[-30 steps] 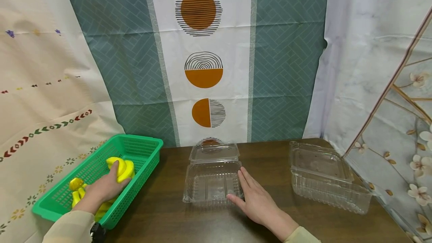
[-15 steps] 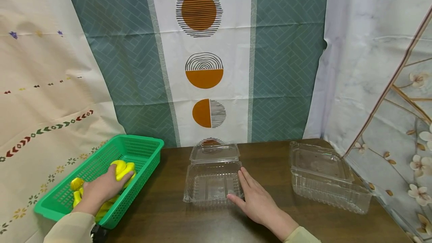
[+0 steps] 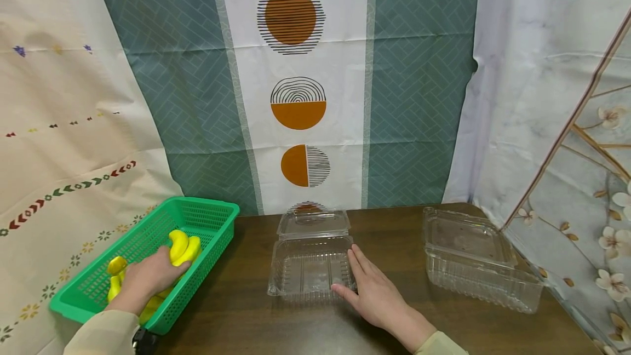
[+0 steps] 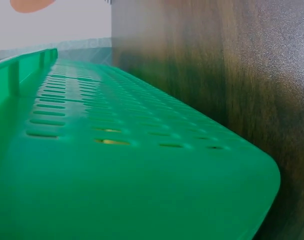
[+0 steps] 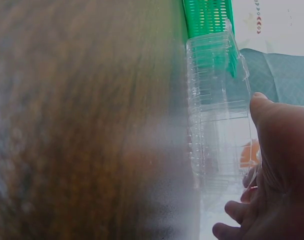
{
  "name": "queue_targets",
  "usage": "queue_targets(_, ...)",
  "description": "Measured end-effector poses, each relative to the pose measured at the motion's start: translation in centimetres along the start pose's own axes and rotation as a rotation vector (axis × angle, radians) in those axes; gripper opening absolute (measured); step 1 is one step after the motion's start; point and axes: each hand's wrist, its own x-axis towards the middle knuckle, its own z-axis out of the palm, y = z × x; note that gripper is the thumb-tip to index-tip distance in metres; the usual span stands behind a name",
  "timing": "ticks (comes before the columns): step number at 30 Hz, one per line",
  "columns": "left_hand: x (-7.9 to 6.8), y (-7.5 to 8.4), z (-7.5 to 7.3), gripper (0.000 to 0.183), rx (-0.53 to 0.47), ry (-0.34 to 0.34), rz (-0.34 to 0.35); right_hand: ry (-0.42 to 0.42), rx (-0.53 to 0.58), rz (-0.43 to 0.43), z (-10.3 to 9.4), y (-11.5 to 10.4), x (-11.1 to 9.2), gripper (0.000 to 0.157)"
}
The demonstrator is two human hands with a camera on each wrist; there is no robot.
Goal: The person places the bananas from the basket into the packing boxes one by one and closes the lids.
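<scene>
Bananas (image 3: 183, 247) are lying in the green basket (image 3: 209, 259) by the counter's (image 3: 231, 311) left edge, pointing roughly toward the far edge, just past the nearer left hand (image 3: 150, 275), grip hidden, can't tell; right hand's (image 3: 377, 295) straight fingers are resting against the clear box (image 3: 308, 273).

Brown table (image 3: 227, 311) beneath green basket (image 3: 204, 267), two clear containers (image 3: 313, 273) (image 3: 480, 281)

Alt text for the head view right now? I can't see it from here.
A person's left hand is over yellow bananas in a green basket at left; the right hand is at the right side of an open, empty clear container on a brown table. Another open clear container stands farther right.
</scene>
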Motion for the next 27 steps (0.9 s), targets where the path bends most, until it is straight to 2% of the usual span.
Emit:
queue_targets(5, 0.04, 0.04, 0.1, 0.102, 0.0, -0.019, 0.005, -0.008, -0.007, -0.004, 0.06, 0.08, 0.01, 0.099)
queue_targets(14, 0.25, 0.25, -0.07, 0.097, -0.004, -0.011, 0.024, -0.007, -0.009, 0.0, -0.01, 0.11, 0.13, 0.1)
queue_targets(27, -0.09, 0.55, -0.67, 0.09, -0.042, 0.095, 0.035, -0.001, -0.013, -0.001, -0.1, 0.04, 0.04, 0.103)
